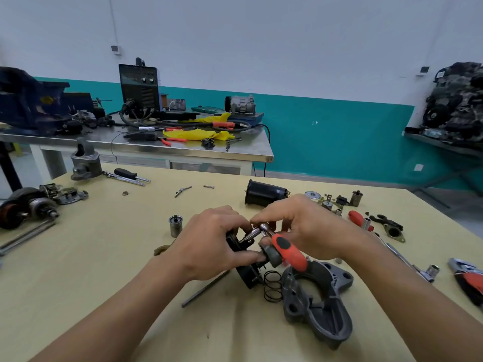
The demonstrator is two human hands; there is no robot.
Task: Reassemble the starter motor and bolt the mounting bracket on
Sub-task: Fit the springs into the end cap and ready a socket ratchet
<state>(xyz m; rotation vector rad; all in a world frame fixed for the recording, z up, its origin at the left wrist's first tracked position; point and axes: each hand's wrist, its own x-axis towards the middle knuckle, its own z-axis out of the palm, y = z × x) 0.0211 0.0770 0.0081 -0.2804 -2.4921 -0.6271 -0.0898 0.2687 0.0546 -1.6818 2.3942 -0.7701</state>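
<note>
My left hand [211,244] grips a black starter part [248,275] held above the table's middle. My right hand [308,228] pinches the metal head of a small ratchet [264,229] with a red and black handle [290,253]; its socket points into the black part. A black coil spring [272,286] lies just below. To its right lies the grey cast mounting bracket housing [318,301]. The black cylindrical motor body [264,193] lies on its side behind my hands.
Small parts lie at the right: a red-handled screwdriver [359,219], sockets, a gasket piece [392,229], an extension bar [407,262]. An armature [28,207] and covers sit at the left. A steel cylinder [175,226] stands left of my hands. A cluttered steel bench [146,147] stands behind.
</note>
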